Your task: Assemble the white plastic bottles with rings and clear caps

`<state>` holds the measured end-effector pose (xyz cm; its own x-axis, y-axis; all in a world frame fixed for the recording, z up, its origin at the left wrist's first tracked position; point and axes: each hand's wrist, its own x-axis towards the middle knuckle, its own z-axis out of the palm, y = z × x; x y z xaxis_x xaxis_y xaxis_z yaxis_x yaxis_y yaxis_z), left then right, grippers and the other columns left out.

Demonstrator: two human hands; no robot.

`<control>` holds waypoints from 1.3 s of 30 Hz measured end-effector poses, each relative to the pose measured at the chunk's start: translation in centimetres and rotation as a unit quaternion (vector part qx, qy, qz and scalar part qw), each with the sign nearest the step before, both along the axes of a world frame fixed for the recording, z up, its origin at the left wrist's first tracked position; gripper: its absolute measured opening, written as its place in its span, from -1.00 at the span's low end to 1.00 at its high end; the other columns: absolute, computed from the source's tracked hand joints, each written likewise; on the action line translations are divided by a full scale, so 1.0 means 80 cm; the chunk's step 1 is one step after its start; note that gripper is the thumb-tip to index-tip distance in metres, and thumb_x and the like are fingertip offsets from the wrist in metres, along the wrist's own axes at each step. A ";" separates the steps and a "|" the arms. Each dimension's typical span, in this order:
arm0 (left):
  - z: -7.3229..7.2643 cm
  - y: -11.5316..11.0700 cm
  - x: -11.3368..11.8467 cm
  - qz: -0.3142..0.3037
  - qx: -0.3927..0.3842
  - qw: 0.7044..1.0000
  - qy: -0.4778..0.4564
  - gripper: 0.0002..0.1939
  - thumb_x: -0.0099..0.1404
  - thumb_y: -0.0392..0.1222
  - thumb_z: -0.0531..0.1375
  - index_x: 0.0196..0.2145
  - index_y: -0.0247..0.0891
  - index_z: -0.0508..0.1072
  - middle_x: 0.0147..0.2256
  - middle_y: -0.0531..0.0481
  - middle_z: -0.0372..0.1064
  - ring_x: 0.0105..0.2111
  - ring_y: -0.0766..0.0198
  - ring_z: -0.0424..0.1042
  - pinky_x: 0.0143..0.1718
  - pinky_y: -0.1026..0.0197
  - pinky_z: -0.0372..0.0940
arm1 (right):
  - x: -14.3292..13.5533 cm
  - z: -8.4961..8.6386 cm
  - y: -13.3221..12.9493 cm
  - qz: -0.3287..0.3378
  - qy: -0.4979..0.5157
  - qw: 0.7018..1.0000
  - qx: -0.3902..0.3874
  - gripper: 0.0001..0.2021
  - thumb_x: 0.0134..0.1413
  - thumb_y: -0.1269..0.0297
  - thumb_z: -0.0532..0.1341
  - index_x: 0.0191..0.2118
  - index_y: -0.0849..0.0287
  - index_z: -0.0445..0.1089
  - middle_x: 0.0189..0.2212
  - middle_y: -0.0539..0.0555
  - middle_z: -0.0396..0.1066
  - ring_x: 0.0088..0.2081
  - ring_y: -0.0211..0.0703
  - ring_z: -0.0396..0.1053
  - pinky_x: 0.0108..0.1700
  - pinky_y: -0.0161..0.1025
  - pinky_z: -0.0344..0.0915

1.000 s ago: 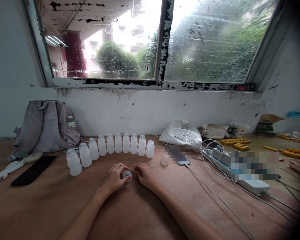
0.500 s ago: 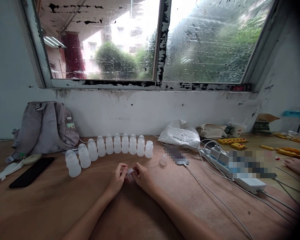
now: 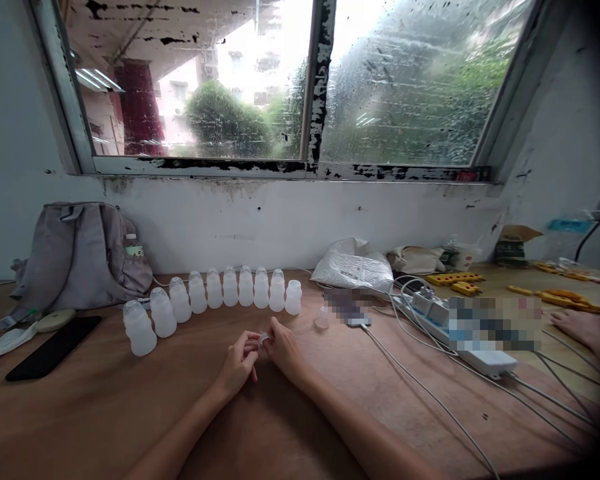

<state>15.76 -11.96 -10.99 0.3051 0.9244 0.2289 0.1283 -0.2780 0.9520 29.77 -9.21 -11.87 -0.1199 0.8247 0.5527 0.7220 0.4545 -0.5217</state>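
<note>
My left hand (image 3: 241,361) and my right hand (image 3: 284,348) meet above the middle of the wooden table. Between their fingertips is a small whitish translucent piece (image 3: 264,339), pinched by both hands and partly covered by the fingers. Beyond them, several frosted white bottles stand upright in a curved row, from the leftmost bottle (image 3: 140,329) to the rightmost bottle (image 3: 293,298). That rightmost one has no clear dome on top, while the others do. A clear dome cap (image 3: 322,319) rests on the table right of the row.
A grey backpack (image 3: 87,250) and a black phone-like slab (image 3: 55,348) lie at left. To the right are a silvery bag (image 3: 353,265), a charging phone (image 3: 359,320), a white power strip (image 3: 490,360) with cables, yellow tools (image 3: 570,300) and another person's hand (image 3: 575,328).
The view has shifted slightly, so the surroundings sit further left. My hands have turned the small piece a little, and the left fingers are more spread below it.
</note>
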 end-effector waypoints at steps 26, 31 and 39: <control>-0.001 0.015 -0.003 0.103 -0.137 0.975 -0.140 -0.61 -0.01 0.04 0.19 -0.32 -0.33 0.33 -0.51 0.04 0.26 -0.54 0.39 0.29 -0.55 0.35 0.25 | 0.036 -0.012 0.033 -0.043 0.138 0.988 0.050 -0.54 -0.09 0.29 0.15 -0.01 0.20 0.08 -0.12 0.22 0.16 -0.10 -0.03 0.21 -0.10 -0.05 0.19; 0.001 0.018 -0.009 0.122 -0.152 0.965 -0.177 -0.59 0.00 0.03 0.18 -0.26 -0.30 0.30 -0.44 0.02 0.27 -0.52 0.40 0.31 -0.54 0.35 0.26 | 0.056 -0.020 0.059 -0.142 0.179 0.971 0.068 -0.46 -0.10 0.21 0.13 0.04 0.23 -0.01 -0.05 0.27 0.10 -0.01 0.02 0.12 -0.02 0.01 0.10; 0.002 0.021 -0.014 0.109 -0.145 0.965 -0.189 -0.66 0.05 0.02 0.14 -0.31 -0.28 0.29 -0.40 0.02 0.28 -0.54 0.43 0.30 -0.55 0.37 0.24 | 0.070 -0.022 0.110 -0.207 0.232 0.950 -0.010 -0.47 -0.24 0.18 0.17 -0.07 0.27 0.12 -0.10 0.33 0.20 -0.03 0.13 0.16 -0.07 0.00 0.13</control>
